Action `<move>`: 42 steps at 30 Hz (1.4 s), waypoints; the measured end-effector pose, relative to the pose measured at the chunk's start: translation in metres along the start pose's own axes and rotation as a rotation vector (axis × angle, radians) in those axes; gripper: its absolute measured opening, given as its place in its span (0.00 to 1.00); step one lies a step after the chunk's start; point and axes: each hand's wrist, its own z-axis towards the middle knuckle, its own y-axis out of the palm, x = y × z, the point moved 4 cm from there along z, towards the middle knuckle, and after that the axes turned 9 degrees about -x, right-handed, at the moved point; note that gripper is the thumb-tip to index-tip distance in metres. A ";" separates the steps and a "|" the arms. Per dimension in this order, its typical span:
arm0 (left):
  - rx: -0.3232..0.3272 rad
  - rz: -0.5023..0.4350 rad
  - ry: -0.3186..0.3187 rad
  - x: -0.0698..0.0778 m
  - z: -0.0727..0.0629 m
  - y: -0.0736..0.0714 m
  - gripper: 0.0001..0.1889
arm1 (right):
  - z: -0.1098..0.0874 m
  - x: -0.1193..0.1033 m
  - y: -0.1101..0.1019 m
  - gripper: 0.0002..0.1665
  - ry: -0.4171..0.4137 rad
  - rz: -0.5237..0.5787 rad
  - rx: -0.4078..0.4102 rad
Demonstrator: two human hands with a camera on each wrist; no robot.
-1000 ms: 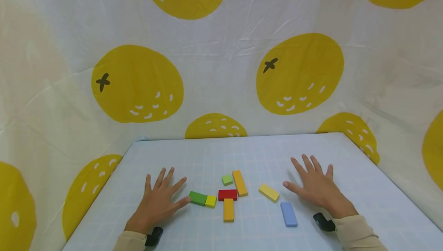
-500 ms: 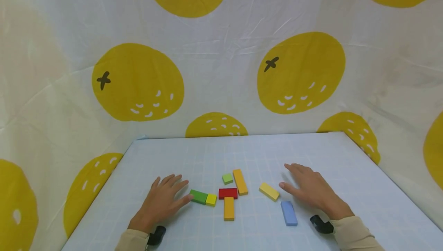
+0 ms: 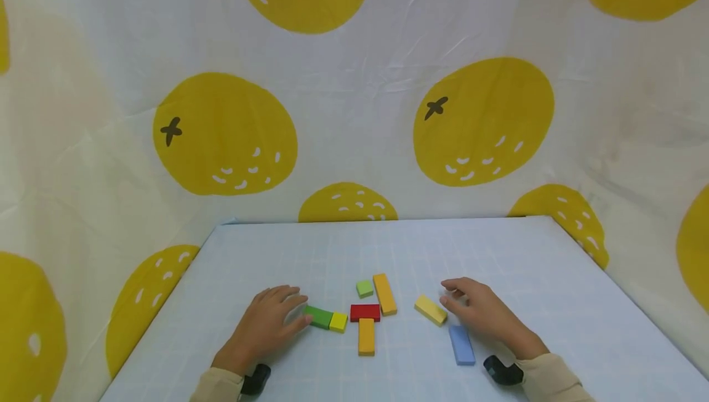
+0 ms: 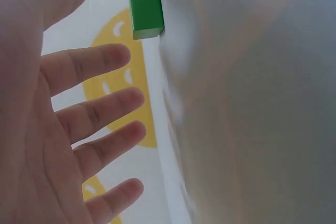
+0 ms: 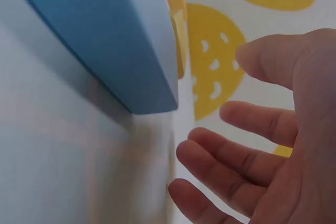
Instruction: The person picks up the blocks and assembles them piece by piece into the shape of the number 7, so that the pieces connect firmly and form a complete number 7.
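My left hand [image 3: 264, 323] hovers over the table with relaxed fingers, its thumb tip right by the end of a dark green block [image 3: 319, 317]. In the left wrist view that green block [image 4: 146, 4] lies beyond the spread, bare fingers [image 4: 107, 108]. A small bright yellow block [image 3: 338, 322] adjoins the green one. My right hand [image 3: 483, 311] holds nothing; its fingers bend loosely beside a pale yellow block [image 3: 430, 309]. Just below that hand lies a blue block [image 3: 462, 345], which looms large in the right wrist view, apart from the fingers [image 5: 226, 171].
Between the hands lie a red block [image 3: 365, 313], an orange block [image 3: 366, 337] against its near side, another orange block [image 3: 384, 294] behind it and a small light green block [image 3: 364, 289]. A fruit-print curtain [image 3: 354, 125] hangs behind the pale table [image 3: 310, 248].
Both hands have gone from widely spread fingers to looser, more bent ones. The right hand has moved left and nearer the pale yellow block; the left has shifted slightly right. The blocks stay put.
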 end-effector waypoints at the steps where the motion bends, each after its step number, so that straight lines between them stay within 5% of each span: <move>1: 0.002 -0.007 0.006 0.001 -0.001 0.001 0.26 | 0.000 0.001 0.002 0.27 0.008 0.013 -0.005; 13: 0.104 -0.011 0.069 0.014 0.002 0.002 0.20 | 0.005 0.001 0.013 0.27 0.051 0.087 -0.040; 24: 0.068 -0.157 0.068 0.030 0.012 0.007 0.17 | 0.011 0.000 0.010 0.29 0.024 0.152 -0.102; 32: 0.021 -0.165 0.040 0.035 0.020 0.015 0.18 | 0.013 -0.008 0.013 0.30 -0.028 0.136 -0.154; 42: -0.027 -0.152 0.140 0.052 0.038 0.014 0.17 | 0.021 -0.016 0.015 0.27 -0.044 0.115 -0.179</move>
